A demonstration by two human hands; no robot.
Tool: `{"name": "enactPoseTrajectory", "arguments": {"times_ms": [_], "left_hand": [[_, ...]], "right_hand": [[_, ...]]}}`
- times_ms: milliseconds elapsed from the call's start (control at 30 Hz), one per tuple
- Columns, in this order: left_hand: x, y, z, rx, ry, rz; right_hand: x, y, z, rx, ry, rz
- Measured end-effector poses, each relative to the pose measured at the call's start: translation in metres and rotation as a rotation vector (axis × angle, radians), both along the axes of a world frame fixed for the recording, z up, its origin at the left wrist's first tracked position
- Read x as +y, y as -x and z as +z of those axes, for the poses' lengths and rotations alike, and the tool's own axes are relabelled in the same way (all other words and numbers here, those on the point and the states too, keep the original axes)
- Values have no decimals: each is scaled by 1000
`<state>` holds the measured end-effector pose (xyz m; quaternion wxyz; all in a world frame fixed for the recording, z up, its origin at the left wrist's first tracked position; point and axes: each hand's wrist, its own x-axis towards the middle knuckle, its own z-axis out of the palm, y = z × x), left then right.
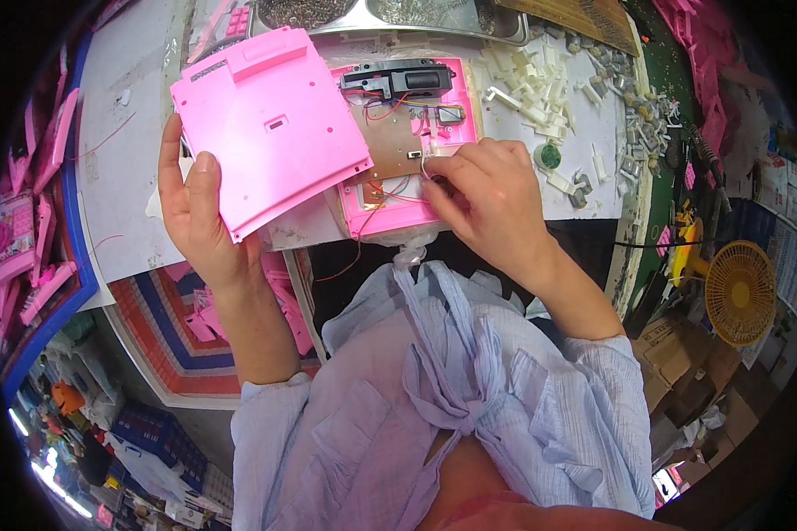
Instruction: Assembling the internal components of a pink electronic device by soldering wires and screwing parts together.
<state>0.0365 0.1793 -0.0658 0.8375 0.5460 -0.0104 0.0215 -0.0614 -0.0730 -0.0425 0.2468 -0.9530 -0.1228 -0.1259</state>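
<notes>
Left of the open pink case [406,218], our left hand [205,221] was clamped on a pink cover [279,142], which overlapped the case's left side in our view. Inside the case lay a brown board [383,146]. At the case's right side, our right hand [489,190] had its fingertips bunched together; we couldn't tell whether they pinched anything. Right of the case, white plastic pieces [537,88] covered the surface [562,206].

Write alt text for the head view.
A person's left hand holds a flat pink panel beside an open pink case, while the right hand has its fingertips at the brown circuit board inside. White plastic parts and small metal parts lie on the worktable; a yellow fan is off to the right.
</notes>
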Motion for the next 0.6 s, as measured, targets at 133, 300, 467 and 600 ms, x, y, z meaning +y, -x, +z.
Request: {"name": "enactPoseTrajectory", "arguments": {"times_ms": [133, 300, 467, 600], "left_hand": [[1, -1, -1, 3, -25, 11], [-1, -2, 0, 11, -18, 9], [-2, -2, 1, 7, -22, 7], [-1, -2, -1, 5, -28, 7]], "right_hand": [[-1, 2, -2, 9, 5, 4], [-2, 6, -11, -56, -16, 51], [-6, 2, -15, -98, -16, 117], [-5, 0, 4, -8, 4, 87]]}}
